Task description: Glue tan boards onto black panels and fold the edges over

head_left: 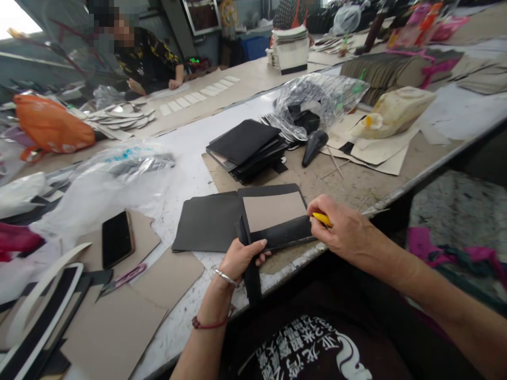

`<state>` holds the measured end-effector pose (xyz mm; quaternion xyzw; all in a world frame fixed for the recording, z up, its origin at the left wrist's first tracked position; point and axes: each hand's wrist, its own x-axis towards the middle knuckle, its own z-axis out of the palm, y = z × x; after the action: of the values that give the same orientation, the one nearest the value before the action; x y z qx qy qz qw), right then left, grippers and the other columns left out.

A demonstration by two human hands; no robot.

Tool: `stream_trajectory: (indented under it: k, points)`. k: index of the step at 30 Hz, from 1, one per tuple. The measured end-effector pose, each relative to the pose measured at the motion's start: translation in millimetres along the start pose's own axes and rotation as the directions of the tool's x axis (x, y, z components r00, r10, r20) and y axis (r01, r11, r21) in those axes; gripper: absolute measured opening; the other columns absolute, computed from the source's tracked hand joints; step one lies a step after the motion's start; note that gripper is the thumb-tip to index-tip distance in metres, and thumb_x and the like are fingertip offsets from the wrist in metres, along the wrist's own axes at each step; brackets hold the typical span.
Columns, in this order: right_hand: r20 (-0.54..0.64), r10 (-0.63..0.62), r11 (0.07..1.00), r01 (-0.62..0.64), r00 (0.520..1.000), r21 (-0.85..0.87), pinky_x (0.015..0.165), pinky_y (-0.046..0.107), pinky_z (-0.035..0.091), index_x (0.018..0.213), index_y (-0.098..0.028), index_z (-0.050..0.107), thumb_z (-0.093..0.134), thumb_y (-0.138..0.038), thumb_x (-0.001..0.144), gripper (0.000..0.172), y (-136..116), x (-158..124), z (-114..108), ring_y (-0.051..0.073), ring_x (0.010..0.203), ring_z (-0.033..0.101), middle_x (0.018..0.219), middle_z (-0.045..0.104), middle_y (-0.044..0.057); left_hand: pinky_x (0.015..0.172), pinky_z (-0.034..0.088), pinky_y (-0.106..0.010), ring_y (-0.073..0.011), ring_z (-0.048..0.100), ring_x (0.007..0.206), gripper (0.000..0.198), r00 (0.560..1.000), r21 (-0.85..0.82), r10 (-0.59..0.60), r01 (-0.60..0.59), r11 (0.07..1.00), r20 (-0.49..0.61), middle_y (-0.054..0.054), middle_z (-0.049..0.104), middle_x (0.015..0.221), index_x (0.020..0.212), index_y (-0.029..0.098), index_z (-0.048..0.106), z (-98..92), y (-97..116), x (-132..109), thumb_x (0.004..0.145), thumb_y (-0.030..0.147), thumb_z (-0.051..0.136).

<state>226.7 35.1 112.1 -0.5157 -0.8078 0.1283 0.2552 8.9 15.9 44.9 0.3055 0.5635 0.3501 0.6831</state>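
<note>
A black panel [279,232] with a beige board [273,210] on its upper face lies at the table's front edge. My left hand [242,257] is closed on the panel's lower left corner, thumb on top. Under that hand a narrow black strip [252,282] runs down past the table edge. My right hand [336,224] is closed around a small yellow tool [322,219], at the panel's right edge; the tool's working end is hidden. Another flat black panel [208,221] lies to the left, touching the first one.
Behind the panels stands a stack of black pieces [245,142], with a dark pear-shaped object [315,148] beside it. A phone [118,238] and pink-handled scissors [127,277] lie left on beige boards [114,332]. A yellowed plastic jug [396,111] lies right. Across the table sits another person [148,63].
</note>
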Motion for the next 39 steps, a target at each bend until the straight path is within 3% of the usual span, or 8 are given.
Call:
stream_trajectory:
  k: [7, 16, 39]
  points:
    - [0.11, 0.195, 0.975, -0.205, 0.974, 0.084, 0.064, 0.024, 0.04, 0.087, -0.02, 0.05, 0.045, -0.022, 0.079, 0.01, 23.2, 2.1, 8.7, 0.014, 0.066, 0.055, 0.075, 0.057, 0.001, 0.038, 0.036, -0.014, -0.005, 0.046, 0.04, 0.03, 1.0, -0.05, 0.001, 0.0, 0.999, 0.016, -0.006, 0.061, 0.054, 0.061, 0.006, 0.064, -2.2, -1.2, -2.4, 0.056, 0.033, 0.077]
    - [0.131, 0.286, 0.948, -0.301, 0.949, 0.105, 0.065, 0.024, 0.039, 0.086, -0.019, 0.051, 0.049, -0.025, 0.078, 0.01, 43.1, -4.2, 29.5, 0.014, 0.067, 0.053, 0.077, 0.058, 0.001, 0.041, 0.037, -0.014, -0.0044, 0.047, 0.042, 0.029, 0.999, -0.112, 0.003, 0.002, 0.994, 0.048, -0.006, 0.061, 0.056, 0.062, 0.006, 0.063, -2.4, -2.8, -4.7, 0.06, 0.032, 0.076]
    - [0.126, 0.208, 0.971, -0.221, 0.97, 0.094, 0.077, 0.028, 0.043, 0.091, -0.017, 0.049, 0.051, -0.014, 0.082, 0.01, 44.4, -11.0, 28.7, 0.016, 0.084, 0.058, 0.087, 0.059, 0.004, 0.041, 0.035, -0.015, -0.0044, 0.044, 0.043, 0.024, 0.997, -0.127, 0.017, -0.008, 0.992, 0.073, -0.004, 0.058, 0.053, 0.062, 0.007, 0.062, 5.9, 1.3, -10.5, 0.064, 0.028, 0.074]
